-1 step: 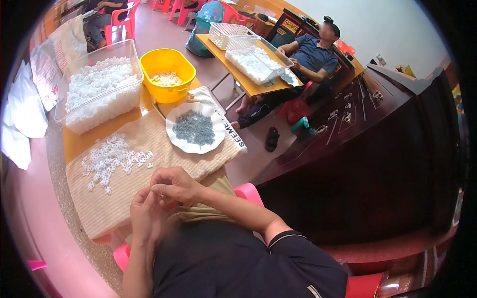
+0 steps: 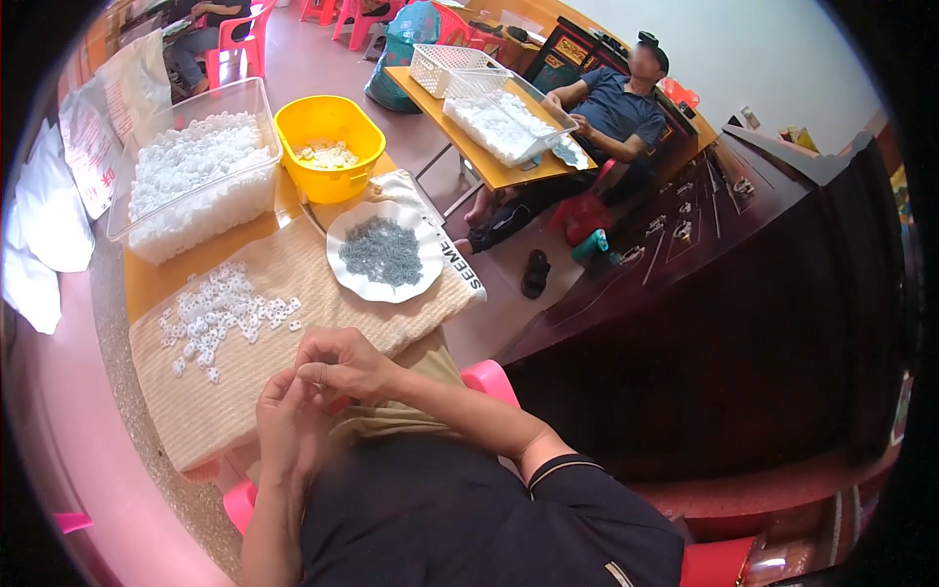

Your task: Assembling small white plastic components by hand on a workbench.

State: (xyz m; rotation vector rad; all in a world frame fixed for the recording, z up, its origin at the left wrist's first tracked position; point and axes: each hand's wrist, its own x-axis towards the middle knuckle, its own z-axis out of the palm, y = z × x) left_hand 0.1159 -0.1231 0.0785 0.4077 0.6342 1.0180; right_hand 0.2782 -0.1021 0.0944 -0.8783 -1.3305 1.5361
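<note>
My left hand point(image 2: 286, 416) and my right hand point(image 2: 348, 364) meet at the fingertips, just in front of the table's near edge. Both are closed in a pinch, and whatever they hold is too small or hidden to make out. Beyond them, a loose pile of small white plastic pieces with holes point(image 2: 217, 311) lies on a beige ribbed cloth point(image 2: 191, 416). To the right of that pile stands a white scalloped plate point(image 2: 350, 284) heaped with small dark grey rod-like parts point(image 2: 383, 252).
Behind the pile are a clear bin point(image 2: 256, 176) full of white pieces and a yellow tub point(image 2: 328, 184) with pale pieces. White sacks point(image 2: 54, 210) stand at left. Across the aisle a person point(image 2: 618, 112) sits by another table point(image 2: 499, 178). A dark wooden surface point(image 2: 704, 342) fills the right.
</note>
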